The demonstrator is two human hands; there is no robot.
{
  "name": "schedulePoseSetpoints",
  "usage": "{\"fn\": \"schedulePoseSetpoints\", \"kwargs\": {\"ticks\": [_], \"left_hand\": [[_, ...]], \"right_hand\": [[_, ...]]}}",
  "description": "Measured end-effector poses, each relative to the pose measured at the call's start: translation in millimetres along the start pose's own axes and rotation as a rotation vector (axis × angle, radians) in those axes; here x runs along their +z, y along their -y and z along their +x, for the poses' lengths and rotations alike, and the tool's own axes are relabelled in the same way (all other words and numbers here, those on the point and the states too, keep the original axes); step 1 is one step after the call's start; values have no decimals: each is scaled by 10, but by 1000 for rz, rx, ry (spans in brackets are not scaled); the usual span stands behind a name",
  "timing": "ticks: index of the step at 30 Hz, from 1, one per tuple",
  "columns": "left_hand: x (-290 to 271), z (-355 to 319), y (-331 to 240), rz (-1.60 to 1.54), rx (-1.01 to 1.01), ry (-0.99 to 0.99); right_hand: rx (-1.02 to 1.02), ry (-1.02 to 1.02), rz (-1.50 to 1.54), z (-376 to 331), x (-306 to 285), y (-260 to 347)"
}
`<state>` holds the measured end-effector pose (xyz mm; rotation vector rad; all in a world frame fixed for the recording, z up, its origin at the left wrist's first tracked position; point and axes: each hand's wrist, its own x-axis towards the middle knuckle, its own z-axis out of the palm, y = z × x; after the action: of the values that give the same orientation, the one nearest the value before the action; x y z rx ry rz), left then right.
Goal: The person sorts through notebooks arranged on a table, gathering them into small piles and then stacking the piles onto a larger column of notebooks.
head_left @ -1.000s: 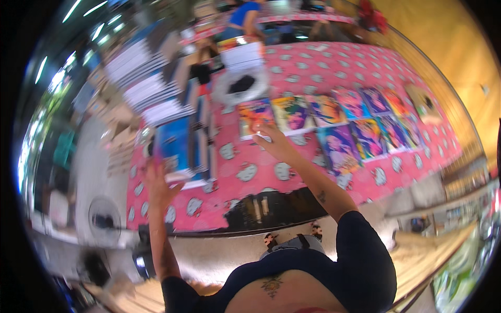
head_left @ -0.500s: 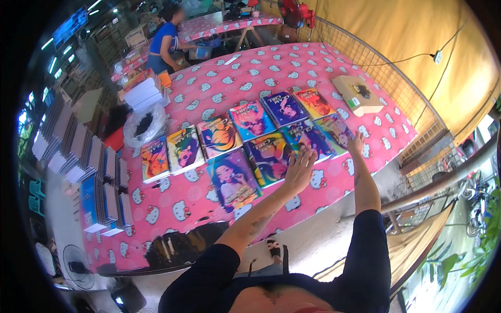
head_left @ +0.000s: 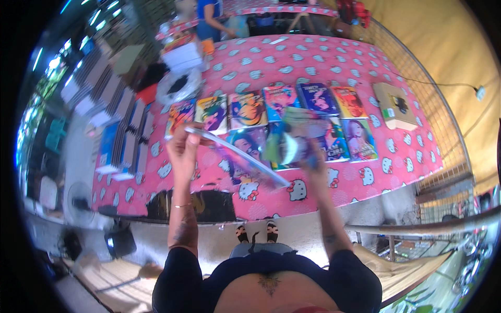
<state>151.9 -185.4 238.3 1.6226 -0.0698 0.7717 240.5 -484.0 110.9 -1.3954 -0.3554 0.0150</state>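
Note:
My left hand [head_left: 183, 148] pinches the left end of a thin book [head_left: 245, 160], seen nearly edge-on and slanting down to the right above the table. My right hand [head_left: 314, 159] is smeared by motion, its fingers closed at a blurred, colourful book [head_left: 305, 122] raised over the rows. Beneath lie two rows of books with illustrated covers, among them an orange-haired figure [head_left: 248, 109], a purple cover [head_left: 317, 99], an orange cover [head_left: 350, 102] and a green-and-purple cover [head_left: 359, 139]. The raised books partly hide the near row.
A pink patterned cloth [head_left: 261, 208] covers the table, torn at a dark patch [head_left: 188, 206]. Tall book stacks [head_left: 122, 133] line the left. Behind them are a clear plastic bag [head_left: 180, 86] and another stack [head_left: 182, 56]. A brown box [head_left: 394, 107] sits right. A person [head_left: 209, 21] stands beyond.
My left hand has gone from above the near row to the left and now holds a thin book. My right hand has moved left, with a blurred book at it. The view has shifted.

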Motion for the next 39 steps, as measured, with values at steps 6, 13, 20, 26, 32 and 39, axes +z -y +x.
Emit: {"fn": "schedulePoseSetpoints", "kwargs": {"ticks": [6,13,20,26,32,39], "left_hand": [[-764,-203,864,908,-166,289],[430,-1194,1798,1208,-270,-90],[-592,-733,538,394,-610,-120],[-1898,-732,-429,100,-46,-589],[-1902,-1287,262,418,-543,-424],[-1829,-733,1858,888,-164,-50]], "right_hand": [[-76,427,-509,-640,1853,-887],[-297,283,-1230,-16,-142,-1304],[-438,324,-1159,76,-84,-264],[-693,391,-771,-454,1638,-202],[-371,909,-932,-538,2384,-738],[-685,386,-1259,1160,2690,-1573]]}}
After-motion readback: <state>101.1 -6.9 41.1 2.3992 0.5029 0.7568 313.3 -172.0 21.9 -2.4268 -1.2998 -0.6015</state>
